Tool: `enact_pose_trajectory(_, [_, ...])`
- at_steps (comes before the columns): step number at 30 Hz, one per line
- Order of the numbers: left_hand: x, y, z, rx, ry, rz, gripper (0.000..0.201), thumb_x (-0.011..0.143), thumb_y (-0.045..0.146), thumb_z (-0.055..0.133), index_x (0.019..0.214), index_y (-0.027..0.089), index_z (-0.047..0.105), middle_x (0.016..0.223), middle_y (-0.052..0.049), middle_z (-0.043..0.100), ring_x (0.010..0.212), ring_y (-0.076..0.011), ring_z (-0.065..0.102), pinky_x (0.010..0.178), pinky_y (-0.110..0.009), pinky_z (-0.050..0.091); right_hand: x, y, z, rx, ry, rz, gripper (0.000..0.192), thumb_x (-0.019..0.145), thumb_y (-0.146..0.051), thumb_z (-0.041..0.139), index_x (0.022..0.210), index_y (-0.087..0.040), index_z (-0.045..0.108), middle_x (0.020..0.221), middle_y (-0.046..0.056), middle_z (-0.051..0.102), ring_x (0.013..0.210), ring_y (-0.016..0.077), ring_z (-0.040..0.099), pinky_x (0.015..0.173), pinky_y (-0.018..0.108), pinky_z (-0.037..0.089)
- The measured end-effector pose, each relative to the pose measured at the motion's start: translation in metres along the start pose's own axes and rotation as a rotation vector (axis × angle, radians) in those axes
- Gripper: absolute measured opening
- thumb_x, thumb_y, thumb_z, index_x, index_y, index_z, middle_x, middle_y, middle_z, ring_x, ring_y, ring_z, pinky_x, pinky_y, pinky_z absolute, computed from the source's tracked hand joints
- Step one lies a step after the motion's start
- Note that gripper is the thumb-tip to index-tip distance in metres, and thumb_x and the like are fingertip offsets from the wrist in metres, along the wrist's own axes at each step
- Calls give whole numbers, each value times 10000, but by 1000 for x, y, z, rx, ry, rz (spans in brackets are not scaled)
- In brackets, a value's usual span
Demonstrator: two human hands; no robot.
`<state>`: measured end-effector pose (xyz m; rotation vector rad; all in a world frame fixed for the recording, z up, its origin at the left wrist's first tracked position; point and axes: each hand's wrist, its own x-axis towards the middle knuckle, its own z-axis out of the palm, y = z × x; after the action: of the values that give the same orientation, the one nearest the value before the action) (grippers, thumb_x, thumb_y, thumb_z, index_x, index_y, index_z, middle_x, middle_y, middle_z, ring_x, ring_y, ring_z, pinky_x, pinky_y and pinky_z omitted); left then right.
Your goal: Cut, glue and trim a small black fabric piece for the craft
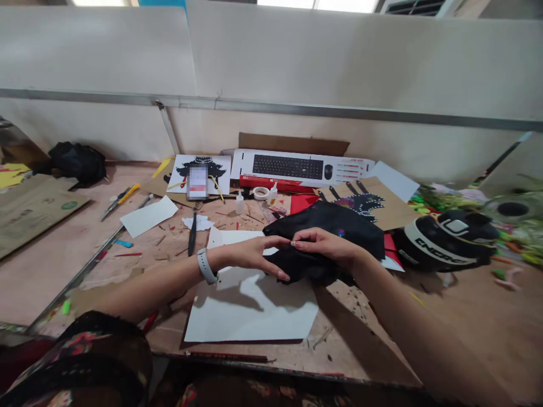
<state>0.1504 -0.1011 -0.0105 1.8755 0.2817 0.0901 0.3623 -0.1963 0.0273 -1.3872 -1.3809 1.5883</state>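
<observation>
A pale panel wall (297, 68) stands behind a reddish-brown surface (46, 274), on which many small scraps are scattered. Against this wall rests a long keyboard box (356, 169), and before it there are a roll of tape (261, 193) and two small bottles, one (240, 204) to the left of the tape and one (272, 195) to the right. Further left, a phone (197, 183) lies on a printed picture (220, 165).

In the middle, a black cloth (339, 220) lies crumpled over the upper right part of a white sheet (258, 316), below the two hands. The left hand (257, 253) has its grip spread, with the thumb well apart from the index finger, and the index fingertip meets the fingers of the right hand (328, 246). The grip of the right hand is pressed together at the fingertips; whether something small is pinched there, one cannot tell.

Just beyond the cloth, a beaded black piece (367, 203) rests on brown cardboard (401, 212). To the right lies a black bottle (424, 251) with a pale band.
</observation>
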Motion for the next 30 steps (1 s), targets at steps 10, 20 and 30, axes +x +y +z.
enact_pose_trajectory(10, [-37,-30,-24,-228,-56,-314,402,643,425,803,914,156,678,826,-35,709,688,-128,614,611,-227,446,-9,32,-12,29,124,107,396,701,-528,757,785,-162,630,727,-21,582,626,92,496,575,211,380])
enact_pose_trajectory(20, [-73,-29,-28,-7,154,-433,420,645,293,753,1029,156,654,888,-49,690,699,-159,621,618,-257,474,8,52,13,-503,87,39,464,789,-611,573,765,-151,631,710,3,547,636,135,442,558,254,345])
enact_pose_trajectory(30, [-195,24,-42,480,663,-483,400,842,465,565,1130,193,621,1083,-77,687,905,-206,646,779,-305,519,3,55,11,-571,170,75,534,763,-692,535,767,-173,661,697,26,594,638,172,495,567,271,387])
